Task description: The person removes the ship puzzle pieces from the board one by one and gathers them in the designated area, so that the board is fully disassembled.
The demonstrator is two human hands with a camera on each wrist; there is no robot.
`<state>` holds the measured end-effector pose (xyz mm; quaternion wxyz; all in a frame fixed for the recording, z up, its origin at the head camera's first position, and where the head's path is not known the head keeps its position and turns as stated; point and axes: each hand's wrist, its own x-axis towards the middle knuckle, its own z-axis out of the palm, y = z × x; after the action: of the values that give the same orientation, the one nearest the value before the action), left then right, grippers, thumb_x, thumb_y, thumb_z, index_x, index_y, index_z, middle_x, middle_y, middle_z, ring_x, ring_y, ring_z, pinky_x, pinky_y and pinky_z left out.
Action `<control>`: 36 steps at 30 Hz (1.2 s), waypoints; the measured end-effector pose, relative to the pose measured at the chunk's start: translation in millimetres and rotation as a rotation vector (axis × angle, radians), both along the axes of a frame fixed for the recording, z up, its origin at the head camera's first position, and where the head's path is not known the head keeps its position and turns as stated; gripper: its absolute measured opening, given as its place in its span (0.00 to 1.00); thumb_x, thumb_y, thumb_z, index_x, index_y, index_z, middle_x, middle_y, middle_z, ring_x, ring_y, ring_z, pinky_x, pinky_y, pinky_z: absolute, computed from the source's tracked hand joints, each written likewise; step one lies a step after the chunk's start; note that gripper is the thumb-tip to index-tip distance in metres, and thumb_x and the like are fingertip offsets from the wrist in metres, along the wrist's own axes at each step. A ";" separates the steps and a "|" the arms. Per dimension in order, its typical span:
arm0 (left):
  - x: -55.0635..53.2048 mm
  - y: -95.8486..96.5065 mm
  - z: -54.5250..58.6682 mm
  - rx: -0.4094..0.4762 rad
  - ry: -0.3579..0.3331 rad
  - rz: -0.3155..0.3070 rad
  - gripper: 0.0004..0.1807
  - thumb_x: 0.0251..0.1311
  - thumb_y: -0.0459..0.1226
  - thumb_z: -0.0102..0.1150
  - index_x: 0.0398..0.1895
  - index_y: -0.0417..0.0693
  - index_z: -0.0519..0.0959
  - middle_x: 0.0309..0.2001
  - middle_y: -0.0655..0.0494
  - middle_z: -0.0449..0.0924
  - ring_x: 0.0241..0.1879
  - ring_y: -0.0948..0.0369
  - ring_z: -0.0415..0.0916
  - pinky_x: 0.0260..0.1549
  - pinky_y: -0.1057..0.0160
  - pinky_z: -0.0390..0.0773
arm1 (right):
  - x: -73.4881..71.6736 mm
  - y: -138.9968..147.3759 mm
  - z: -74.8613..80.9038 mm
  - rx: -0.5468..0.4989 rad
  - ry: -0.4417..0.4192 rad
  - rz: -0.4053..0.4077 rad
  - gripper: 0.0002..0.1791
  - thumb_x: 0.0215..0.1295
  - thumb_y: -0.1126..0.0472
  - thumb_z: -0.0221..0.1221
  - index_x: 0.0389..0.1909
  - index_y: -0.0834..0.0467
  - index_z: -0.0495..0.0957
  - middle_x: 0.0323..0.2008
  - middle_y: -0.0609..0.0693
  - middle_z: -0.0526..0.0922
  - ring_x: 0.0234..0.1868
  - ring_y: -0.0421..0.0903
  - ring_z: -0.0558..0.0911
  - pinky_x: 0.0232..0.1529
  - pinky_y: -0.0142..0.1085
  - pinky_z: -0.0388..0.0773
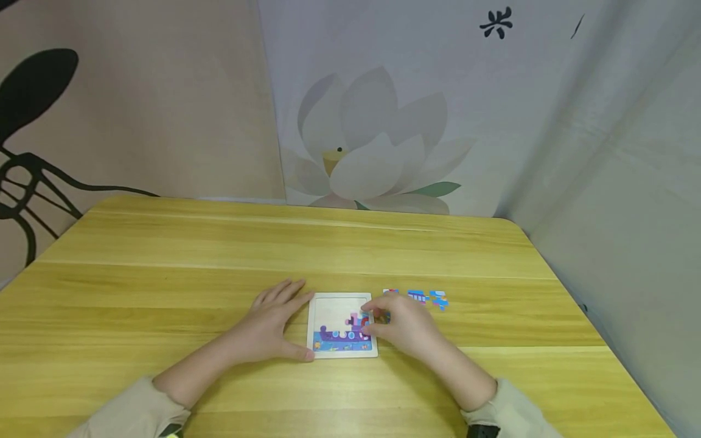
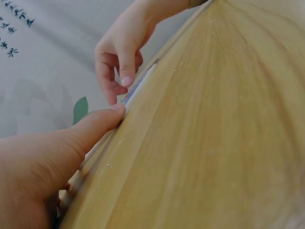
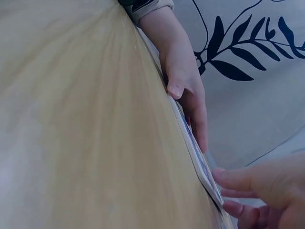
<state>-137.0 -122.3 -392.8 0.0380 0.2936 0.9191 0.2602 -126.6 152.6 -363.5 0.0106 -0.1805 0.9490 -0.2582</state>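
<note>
A square jigsaw puzzle with a white frame [image 1: 342, 356] lies on the table, its lower part filled with blue and purple pieces [image 1: 342, 344] and its upper part bare board. My left hand [image 1: 268, 325] spreads along the frame's left side, thumb on the lower left corner and index finger near the upper one. At the right side, thumb and index finger of my right hand [image 1: 408, 323] pinch a small puzzle piece [image 1: 365, 322] with red on it, low over the filled part. The left wrist view shows the right thumb [image 2: 126, 76] close above the puzzle's edge.
Loose puzzle pieces lie right of the frame: a blue one with white bars [image 1: 417, 297], another blue one [image 1: 439, 298], and one partly hidden behind the right hand [image 1: 390, 291]. The wooden table [image 1: 246, 237] reaches back to a curtain [image 1: 383, 121] printed with a flower.
</note>
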 end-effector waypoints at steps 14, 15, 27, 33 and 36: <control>-1.5 -0.6 -2.1 -0.009 0.007 -0.002 0.64 0.35 0.73 0.61 0.72 0.43 0.59 0.74 0.41 0.46 0.71 0.40 0.38 0.63 0.33 0.38 | 0.1 -3.4 -3.6 0.008 0.028 0.000 0.13 0.50 0.56 0.72 0.38 0.52 0.86 0.27 0.38 0.75 0.22 0.37 0.68 0.18 0.30 0.61; -1.5 -0.6 -2.1 -0.010 0.007 -0.002 0.64 0.35 0.73 0.61 0.72 0.43 0.59 0.74 0.41 0.46 0.71 0.40 0.38 0.63 0.33 0.38 | 0.1 -3.5 -3.8 0.004 0.028 -0.002 0.13 0.50 0.56 0.72 0.38 0.52 0.86 0.27 0.38 0.75 0.22 0.38 0.68 0.18 0.30 0.60; -2.2 -0.7 -1.9 -0.016 0.005 -0.003 0.63 0.36 0.72 0.62 0.72 0.43 0.59 0.74 0.41 0.47 0.71 0.40 0.38 0.63 0.34 0.38 | 2.2 -5.6 -5.8 0.003 0.079 -0.021 0.12 0.48 0.59 0.73 0.36 0.51 0.84 0.32 0.39 0.78 0.29 0.38 0.73 0.25 0.31 0.68; -1.7 -0.2 -1.3 -0.014 0.001 0.000 0.63 0.35 0.72 0.63 0.72 0.43 0.60 0.74 0.41 0.47 0.71 0.40 0.38 0.63 0.34 0.38 | 3.5 -5.4 -6.5 -0.013 0.082 -0.022 0.12 0.49 0.61 0.72 0.35 0.50 0.83 0.33 0.38 0.81 0.34 0.39 0.77 0.33 0.35 0.73; -1.2 0.0 -0.7 -0.013 -0.005 0.003 0.63 0.35 0.71 0.63 0.72 0.43 0.60 0.74 0.41 0.47 0.71 0.40 0.38 0.63 0.34 0.38 | 3.6 -5.3 -7.3 -0.029 0.084 -0.032 0.13 0.49 0.61 0.72 0.35 0.50 0.82 0.32 0.38 0.82 0.30 0.37 0.76 0.32 0.35 0.72</control>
<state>-138.2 -122.3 -393.6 0.0417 0.2913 0.9211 0.2547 -123.0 147.3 -370.7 -0.0360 -0.1762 0.9476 -0.2641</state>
